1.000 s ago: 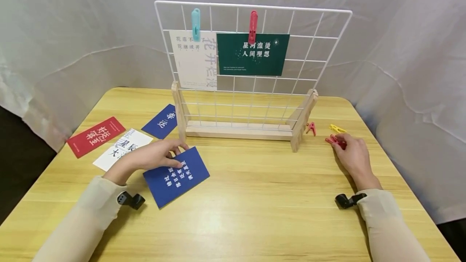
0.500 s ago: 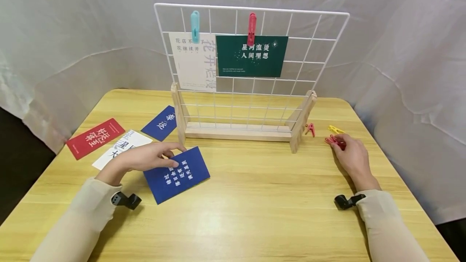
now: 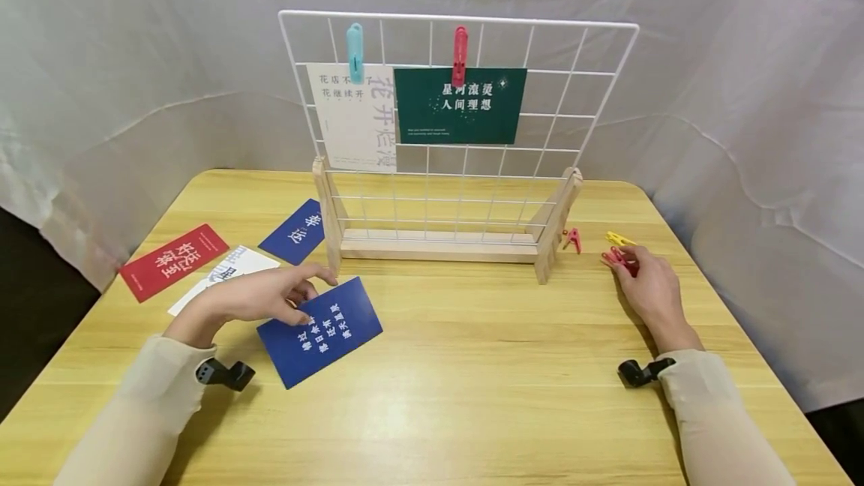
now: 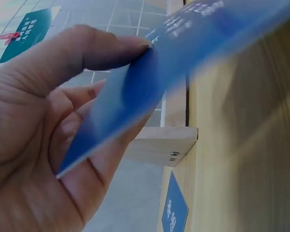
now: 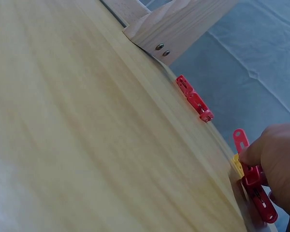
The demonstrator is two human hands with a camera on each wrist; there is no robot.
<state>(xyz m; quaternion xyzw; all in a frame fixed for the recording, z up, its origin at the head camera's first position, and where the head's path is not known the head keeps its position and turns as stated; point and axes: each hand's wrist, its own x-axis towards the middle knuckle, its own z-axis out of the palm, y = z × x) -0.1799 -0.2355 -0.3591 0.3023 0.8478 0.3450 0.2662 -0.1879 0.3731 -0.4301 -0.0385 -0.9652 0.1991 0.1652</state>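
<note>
My left hand (image 3: 259, 295) pinches a dark blue card (image 3: 340, 328) with white lettering. The thumb lies on its printed face and the other fingers are behind it. The left wrist view has the card (image 4: 150, 82) tilted over the tabletop. Out on the right, my right hand (image 3: 653, 287) grips a red clothespin (image 5: 253, 176) between thumb and fingers. A yellow clothespin (image 3: 619, 238) lies just beyond that hand, partly hidden by it in the right wrist view. Another red clothespin (image 3: 574, 240) rests near the rack's right foot.
A white wire grid rack (image 3: 466, 205) on wooden feet stands mid-table. Clipped to it are a white card (image 3: 351, 126), under a light blue clothespin (image 3: 355, 51), and a green card (image 3: 466, 122). At left lie a red card (image 3: 174, 261), a white card (image 3: 246, 261) and another blue card (image 3: 297, 235).
My left hand has drawn back slightly to the left, its thumb now nearer the blue card's left part. The right hand stays nearly still, gripping the red clothespin.
</note>
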